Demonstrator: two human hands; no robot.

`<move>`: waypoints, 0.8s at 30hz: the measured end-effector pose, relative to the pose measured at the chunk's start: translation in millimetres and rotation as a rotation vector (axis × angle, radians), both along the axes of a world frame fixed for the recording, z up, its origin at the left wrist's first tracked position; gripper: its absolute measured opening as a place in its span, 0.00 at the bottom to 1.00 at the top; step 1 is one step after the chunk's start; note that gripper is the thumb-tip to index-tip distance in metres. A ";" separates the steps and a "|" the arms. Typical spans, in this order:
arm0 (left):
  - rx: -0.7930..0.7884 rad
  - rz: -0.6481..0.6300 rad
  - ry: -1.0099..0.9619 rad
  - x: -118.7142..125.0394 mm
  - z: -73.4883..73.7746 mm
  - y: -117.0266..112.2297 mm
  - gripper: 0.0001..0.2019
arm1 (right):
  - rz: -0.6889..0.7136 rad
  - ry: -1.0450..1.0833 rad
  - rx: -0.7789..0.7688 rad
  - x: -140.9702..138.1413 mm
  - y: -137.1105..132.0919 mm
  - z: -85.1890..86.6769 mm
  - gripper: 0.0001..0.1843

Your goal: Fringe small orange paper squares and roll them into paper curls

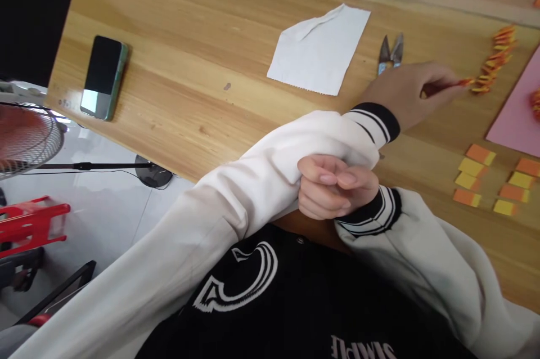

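My left hand [409, 92] reaches across to the right side of the table, thumb and fingers pinching the end of a small orange-and-yellow folded piece [465, 82]. Just past the fingertips lies a zigzag row of orange and yellow folded pieces [498, 58]; I cannot tell whether the pinched piece is joined to it. Thread snips [390, 55] with spread blades lie behind my left hand, which partly hides their handles. Below the left forearm, my right hand [337, 187] is held closed, fingers curled and thumb against the forefinger, with nothing showing in it.
Small orange and yellow paper pieces [475, 167] lie in columns at the right, near a pink sheet [517, 114]. A white tissue [320, 49] and a phone [103, 77] rest on the wooden table [189, 66]. A fan [27, 139] and red stool [34, 224] stand left.
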State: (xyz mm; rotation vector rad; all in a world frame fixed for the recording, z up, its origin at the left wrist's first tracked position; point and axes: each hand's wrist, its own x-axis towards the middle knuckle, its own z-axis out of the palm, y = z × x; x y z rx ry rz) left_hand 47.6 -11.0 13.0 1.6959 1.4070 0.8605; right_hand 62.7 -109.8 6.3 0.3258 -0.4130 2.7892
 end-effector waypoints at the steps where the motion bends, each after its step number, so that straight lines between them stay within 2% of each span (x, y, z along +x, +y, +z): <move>1: -0.008 0.002 -0.009 0.0 0.3 0.0 0.10 | 0.002 0.002 -0.002 0.0 0.1 0.1 0.09; 6: -0.002 -0.045 0.040 0.2 -0.6 2.7 0.11 | -0.008 0.013 0.005 -0.1 0.6 -0.3 0.09; 12: 0.061 -0.049 0.131 -0.7 -7.1 0.7 0.07 | 0.037 -0.073 -0.041 -4.2 -3.6 -3.9 0.16; 16: 0.194 -0.022 0.051 -1.9 -18.9 -4.5 0.09 | 0.093 -0.009 -0.090 -9.4 -6.3 -9.1 0.14; 19: 0.297 0.004 -0.050 -2.9 -27.2 -5.2 0.07 | 0.114 0.059 -0.050 -13.1 -6.3 -14.4 0.10; 24: 0.375 -0.003 -0.140 -6.2 -27.6 -5.2 0.05 | 0.156 0.190 -0.065 -17.3 -5.7 -21.9 0.12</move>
